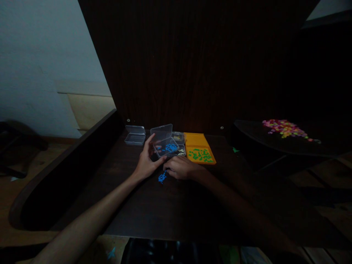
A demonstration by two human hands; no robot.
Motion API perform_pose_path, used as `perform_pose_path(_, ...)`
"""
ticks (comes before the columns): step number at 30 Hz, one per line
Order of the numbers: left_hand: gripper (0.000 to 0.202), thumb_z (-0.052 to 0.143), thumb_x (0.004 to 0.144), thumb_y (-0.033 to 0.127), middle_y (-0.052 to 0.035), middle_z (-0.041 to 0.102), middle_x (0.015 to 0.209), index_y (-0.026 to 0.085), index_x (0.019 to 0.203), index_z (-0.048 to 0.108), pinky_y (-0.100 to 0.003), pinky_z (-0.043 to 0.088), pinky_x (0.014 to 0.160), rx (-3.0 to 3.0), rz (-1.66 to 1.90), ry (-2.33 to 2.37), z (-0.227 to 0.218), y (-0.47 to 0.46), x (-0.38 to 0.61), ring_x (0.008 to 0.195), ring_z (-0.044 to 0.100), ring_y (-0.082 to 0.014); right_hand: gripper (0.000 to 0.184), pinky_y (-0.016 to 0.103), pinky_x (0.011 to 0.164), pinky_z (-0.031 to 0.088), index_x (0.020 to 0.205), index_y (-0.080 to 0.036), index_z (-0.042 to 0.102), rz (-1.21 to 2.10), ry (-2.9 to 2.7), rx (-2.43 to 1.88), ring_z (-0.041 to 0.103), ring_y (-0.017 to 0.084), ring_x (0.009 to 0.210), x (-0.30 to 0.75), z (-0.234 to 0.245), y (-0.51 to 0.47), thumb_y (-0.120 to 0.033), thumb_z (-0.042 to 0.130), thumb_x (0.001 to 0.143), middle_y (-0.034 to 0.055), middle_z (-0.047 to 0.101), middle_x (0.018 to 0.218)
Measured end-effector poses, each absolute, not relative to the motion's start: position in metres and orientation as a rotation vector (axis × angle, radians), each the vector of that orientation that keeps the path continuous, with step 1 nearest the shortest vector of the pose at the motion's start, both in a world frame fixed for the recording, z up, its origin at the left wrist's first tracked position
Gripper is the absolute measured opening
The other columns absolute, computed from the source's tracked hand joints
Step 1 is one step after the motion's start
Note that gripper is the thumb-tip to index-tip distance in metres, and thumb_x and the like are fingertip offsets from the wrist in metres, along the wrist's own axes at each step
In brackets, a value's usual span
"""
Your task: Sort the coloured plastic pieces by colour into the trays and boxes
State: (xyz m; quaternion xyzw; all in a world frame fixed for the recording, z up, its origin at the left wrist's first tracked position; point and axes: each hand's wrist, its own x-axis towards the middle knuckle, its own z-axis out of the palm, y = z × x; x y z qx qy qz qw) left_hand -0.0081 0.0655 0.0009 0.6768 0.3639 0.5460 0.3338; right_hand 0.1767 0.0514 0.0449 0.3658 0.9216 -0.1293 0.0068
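Observation:
My left hand point(146, 160) grips the near left side of a clear plastic box point(161, 132), whose lid stands open. The box is tilted, and small blue pieces point(171, 147) lie in its right part. Close by on the right, my right hand point(180, 167) has its fingers curled and pinched just above the dark wooden surface. A small heap of blue pieces point(162, 177) lies below its fingertips. Whether a piece is between those fingers is too small and dark to make out.
Right of the hands sits an open yellow box point(201, 161) holding green pieces. Behind the hands is a clear container point(180, 137) with pale pieces. Another open clear box point(134, 139) stands at left. Colourful pieces point(286, 129) are heaped on a dark ledge at right. A raised wooden side point(68, 165) bounds the left.

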Motion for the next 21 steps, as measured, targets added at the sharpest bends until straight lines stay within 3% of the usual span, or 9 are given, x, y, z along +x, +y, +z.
perform_pose_path(12,0.095,0.08,0.073,0.032,-0.0143,0.058,0.129,0.025,0.15,0.026,-0.049,0.056,0.096,1.763,1.415,0.936,0.005,0.062,-0.006,0.11,0.063,-0.0264,0.017,0.031,0.081,0.043,0.103,-0.02,0.071,-0.378,2.904,1.112,0.064,0.022,0.096,0.176,0.044,0.049,-0.02,0.059,0.09,0.0074,0.07,0.107)
perform_pose_path(18,0.094,0.08,0.073,0.032,-0.0145,0.059,0.128,0.026,0.15,0.027,-0.047,0.057,0.094,1.762,1.418,0.925,0.006,0.062,-0.005,0.109,0.063,-0.0262,0.015,0.023,0.066,0.037,0.097,-0.019,0.072,-0.624,3.079,1.0,0.059,0.013,0.071,0.187,0.075,0.047,-0.016,0.059,0.089,0.0014,0.069,0.081)
perform_pose_path(21,0.095,0.081,0.072,0.032,-0.0151,0.059,0.129,0.025,0.15,0.027,-0.047,0.056,0.095,1.775,1.383,0.908,0.007,0.058,-0.003,0.11,0.063,-0.0267,0.018,0.023,0.064,0.035,0.101,-0.019,0.073,-0.624,3.157,1.184,0.057,0.012,0.068,0.196,0.091,0.048,-0.021,0.059,0.092,0.0009,0.068,0.077)
